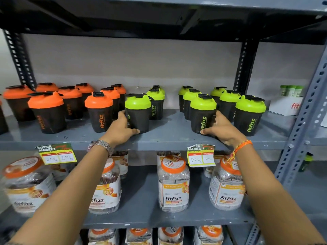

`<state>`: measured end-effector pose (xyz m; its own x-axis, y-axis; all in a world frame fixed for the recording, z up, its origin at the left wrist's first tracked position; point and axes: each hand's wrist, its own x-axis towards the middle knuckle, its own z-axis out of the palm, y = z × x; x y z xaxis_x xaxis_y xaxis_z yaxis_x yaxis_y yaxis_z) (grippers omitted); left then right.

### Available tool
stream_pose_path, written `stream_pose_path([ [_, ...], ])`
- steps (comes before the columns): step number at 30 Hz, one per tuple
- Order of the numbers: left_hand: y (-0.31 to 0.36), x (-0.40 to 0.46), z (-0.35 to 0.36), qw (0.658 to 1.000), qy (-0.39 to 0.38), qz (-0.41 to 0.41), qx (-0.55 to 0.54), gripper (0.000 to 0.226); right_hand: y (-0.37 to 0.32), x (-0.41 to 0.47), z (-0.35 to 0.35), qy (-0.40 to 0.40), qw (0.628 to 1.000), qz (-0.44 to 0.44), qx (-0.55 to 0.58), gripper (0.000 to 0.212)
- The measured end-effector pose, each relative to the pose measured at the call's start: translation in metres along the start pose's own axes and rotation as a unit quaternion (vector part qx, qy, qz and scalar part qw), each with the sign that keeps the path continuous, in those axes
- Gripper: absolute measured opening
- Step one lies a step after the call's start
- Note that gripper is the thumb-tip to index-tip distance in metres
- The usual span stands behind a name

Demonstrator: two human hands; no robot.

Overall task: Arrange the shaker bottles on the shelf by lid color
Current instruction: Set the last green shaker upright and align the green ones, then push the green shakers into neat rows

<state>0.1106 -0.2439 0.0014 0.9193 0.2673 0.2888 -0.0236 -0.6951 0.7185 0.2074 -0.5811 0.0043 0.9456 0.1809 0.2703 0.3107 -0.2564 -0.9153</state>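
Black shaker bottles stand on the grey shelf [164,137]. Several with orange lids, such as the front orange-lid bottle [99,112], fill the left half. Several with green lids fill the right half. My left hand [122,129] wraps the lower body of a green-lid bottle [138,112] that stands beside the orange group. My right hand [221,128] grips another green-lid bottle [203,112] from its right side. Both bottles are upright on the shelf. A gap lies between the two held bottles.
A further green-lid bottle [249,114] stands just right of my right hand. A white box [286,105] sits at the far right. Price tags [56,153] hang from the shelf edge. Jars with orange lids [173,183] fill the lower shelf. Slotted uprights [300,124] frame the rack.
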Motion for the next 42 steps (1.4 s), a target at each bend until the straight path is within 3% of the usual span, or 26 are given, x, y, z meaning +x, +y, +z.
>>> stream_pose_path([
  [5, 0.012, -0.008, 0.019, 0.992, 0.108, 0.04, 0.048, 0.083, 0.004, 0.0, -0.004, -0.027, 0.999, -0.002, 0.018, 0.064],
  [8, 0.025, -0.011, 0.03, 0.989, 0.123, 0.063, 0.056, 0.089, 0.001, 0.0, -0.01, -0.061, 0.997, 0.01, 0.034, 0.06],
  [10, 0.027, -0.004, 0.029, 0.993, 0.098, 0.052, 0.05, 0.104, 0.0, 0.001, -0.016, -0.089, 0.993, 0.019, 0.069, 0.057],
  [13, 0.018, 0.012, 0.014, 0.999, -0.038, 0.012, -0.031, 0.128, 0.002, 0.005, -0.025, -0.118, 0.986, 0.014, 0.118, 0.055],
  [16, 0.004, 0.025, 0.002, 0.986, -0.142, 0.025, -0.088, 0.111, 0.008, 0.011, -0.03, -0.138, 0.981, -0.004, 0.135, 0.054],
  [18, 0.002, 0.029, 0.001, 0.984, -0.155, 0.056, -0.074, 0.102, 0.011, 0.015, -0.031, -0.145, 0.98, -0.01, 0.134, 0.059],
  [22, -0.002, 0.037, 0.008, 0.978, -0.176, 0.072, -0.084, 0.087, 0.012, 0.019, -0.031, -0.161, 0.978, -0.015, 0.128, 0.093],
  [29, -0.002, 0.037, 0.017, 0.978, -0.156, 0.108, -0.09, 0.055, 0.014, 0.016, -0.027, -0.146, 0.984, -0.059, 0.086, 0.106],
  [31, -0.004, 0.036, 0.017, 0.977, -0.154, 0.12, -0.084, 0.054, 0.014, 0.011, -0.027, -0.145, 0.984, -0.07, 0.075, 0.094],
  [35, -0.008, 0.033, 0.014, 0.977, -0.156, 0.126, -0.074, 0.06, 0.016, 0.01, -0.029, -0.144, 0.986, -0.077, 0.031, 0.047],
  [42, -0.004, 0.028, 0.015, 0.978, -0.151, 0.126, -0.063, 0.059, 0.013, 0.002, -0.028, -0.141, 0.988, -0.069, 0.009, 0.038],
])
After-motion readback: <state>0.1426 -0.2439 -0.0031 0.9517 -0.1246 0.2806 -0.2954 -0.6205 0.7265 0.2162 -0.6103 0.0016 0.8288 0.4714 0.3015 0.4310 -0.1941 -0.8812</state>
